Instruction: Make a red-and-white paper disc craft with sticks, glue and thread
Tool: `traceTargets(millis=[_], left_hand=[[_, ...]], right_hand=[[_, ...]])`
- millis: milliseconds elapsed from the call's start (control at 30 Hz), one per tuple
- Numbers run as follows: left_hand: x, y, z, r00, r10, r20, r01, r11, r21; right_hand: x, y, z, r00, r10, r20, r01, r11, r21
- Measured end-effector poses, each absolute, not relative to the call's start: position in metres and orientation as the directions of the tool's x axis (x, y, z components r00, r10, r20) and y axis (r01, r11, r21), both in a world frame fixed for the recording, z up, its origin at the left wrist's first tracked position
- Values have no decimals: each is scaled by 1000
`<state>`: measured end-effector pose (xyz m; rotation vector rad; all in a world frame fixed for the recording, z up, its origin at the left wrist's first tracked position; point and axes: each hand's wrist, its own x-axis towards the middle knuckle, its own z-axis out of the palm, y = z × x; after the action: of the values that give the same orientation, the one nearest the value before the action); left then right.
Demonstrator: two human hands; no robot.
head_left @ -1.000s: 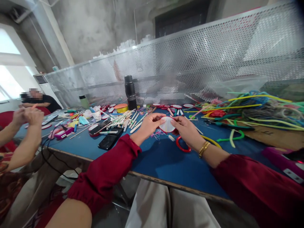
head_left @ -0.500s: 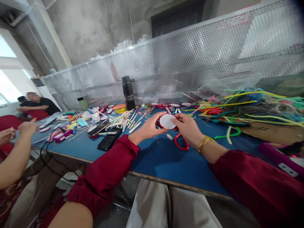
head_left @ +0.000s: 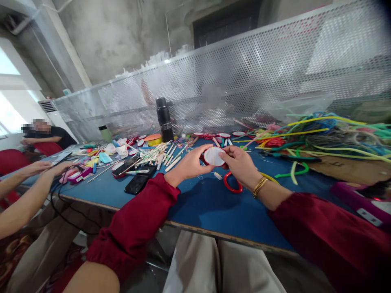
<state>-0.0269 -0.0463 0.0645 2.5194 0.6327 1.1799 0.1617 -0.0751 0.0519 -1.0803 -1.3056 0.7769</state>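
Both my hands hold a small round white disc with a red rim (head_left: 213, 156) just above the blue table (head_left: 198, 207). My left hand (head_left: 190, 163) pinches its left edge with thumb and fingers. My right hand (head_left: 240, 164), with a gold bracelet at the wrist, grips the disc's right edge. A red ring (head_left: 232, 183) lies on the table right under my right hand. A small white piece (head_left: 218, 176) rests beside the ring.
A black flask (head_left: 163, 119) stands behind the disc. Sticks, phones (head_left: 137, 183) and small parts litter the left of the table. A heap of coloured tubes (head_left: 320, 138) fills the right. A perforated metal screen (head_left: 244, 77) backs the table. A co-worker's arms (head_left: 27, 191) reach in at left.
The disc and my hands stay almost in place, with small finger shifts on its rim. The co-worker's hands at left dropped down toward the table.
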Motion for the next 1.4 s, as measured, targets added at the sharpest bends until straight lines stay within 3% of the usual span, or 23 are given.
traceTargets(millis=[700,933,1400], left_hand=[[-26,-46,63,597,501,627,259,-860,440],[-28,-38,59,591,555,585,157,-791,591],[-31,-44,64,576,519,632,251,-848,467]], right_hand=[[162,-77,49,151,919,365,158,342,-926],[161,-78,54,164,927,336,132,317,-939],[165,-75,51,137,919,369,159,347,-924]])
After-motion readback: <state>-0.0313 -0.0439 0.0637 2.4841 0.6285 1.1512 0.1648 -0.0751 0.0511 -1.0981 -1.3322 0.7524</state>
